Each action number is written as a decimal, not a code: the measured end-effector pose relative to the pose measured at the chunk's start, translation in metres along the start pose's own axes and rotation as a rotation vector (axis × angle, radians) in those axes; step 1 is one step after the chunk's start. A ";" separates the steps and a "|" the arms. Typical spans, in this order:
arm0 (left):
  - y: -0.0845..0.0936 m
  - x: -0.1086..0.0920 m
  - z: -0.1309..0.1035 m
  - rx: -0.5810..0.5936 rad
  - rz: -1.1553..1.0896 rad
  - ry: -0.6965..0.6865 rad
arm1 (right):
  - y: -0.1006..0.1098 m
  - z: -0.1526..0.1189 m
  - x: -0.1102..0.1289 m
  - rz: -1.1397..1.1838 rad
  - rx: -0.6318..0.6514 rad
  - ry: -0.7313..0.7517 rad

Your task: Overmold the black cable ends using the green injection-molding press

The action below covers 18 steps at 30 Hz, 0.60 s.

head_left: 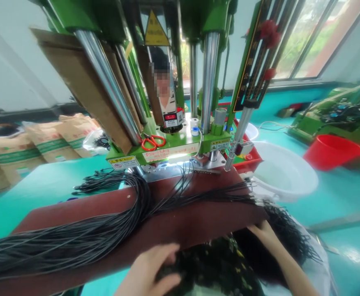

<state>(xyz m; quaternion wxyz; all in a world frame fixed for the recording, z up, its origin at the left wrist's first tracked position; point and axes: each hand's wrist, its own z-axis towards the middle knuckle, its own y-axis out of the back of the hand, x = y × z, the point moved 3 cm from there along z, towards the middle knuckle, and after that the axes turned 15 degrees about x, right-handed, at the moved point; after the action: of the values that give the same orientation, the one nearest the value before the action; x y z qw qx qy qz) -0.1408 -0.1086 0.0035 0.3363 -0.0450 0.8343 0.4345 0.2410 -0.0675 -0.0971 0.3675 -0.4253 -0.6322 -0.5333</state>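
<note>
My left hand (152,267) is at the front edge of the brown tabletop (186,224), with its thumb and fingers apart and nothing between them. My right hand (266,236) reaches to the board's front right edge, beside a bundle of black cables (291,230) that hangs over the right end. Blur and the hand's own angle hide what its fingers touch. A long bundle of black cables (84,238) lies across the left of the board and curls up towards the machine. Thinner cable strands (204,197) run to the right. Dark patterned clothing (213,263) shows below.
A green press machine (170,150) with steel columns stands behind the board, red-handled scissors (153,142) on its ledge. To the right are a white tub (286,170) and a red bucket (332,152). Paper sacks (49,139) stand at left.
</note>
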 end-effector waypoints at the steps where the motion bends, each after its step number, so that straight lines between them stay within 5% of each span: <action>1: 0.008 -0.019 0.020 -0.073 0.094 -0.082 | 0.000 0.001 0.000 0.000 -0.012 0.005; 5: 0.028 -0.066 0.103 -0.293 0.471 -0.188 | 0.001 0.004 -0.003 -0.021 -0.037 0.027; 9: 0.034 -0.076 0.161 -0.227 0.687 -0.185 | 0.004 -0.002 -0.003 -0.052 -0.065 0.051; 14: 0.043 -0.078 0.185 -0.051 0.778 -0.232 | 0.004 -0.016 0.001 -0.019 -0.008 0.106; 18: 0.060 -0.080 0.182 -0.087 0.636 -0.273 | 0.007 -0.021 -0.001 -0.067 0.008 0.095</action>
<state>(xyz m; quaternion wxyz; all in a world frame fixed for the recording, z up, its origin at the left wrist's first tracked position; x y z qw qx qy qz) -0.0064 0.0491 0.0210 0.2903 0.2617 0.7346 0.5546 0.2478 -0.0883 -0.0924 0.3808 -0.3767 -0.6299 -0.5624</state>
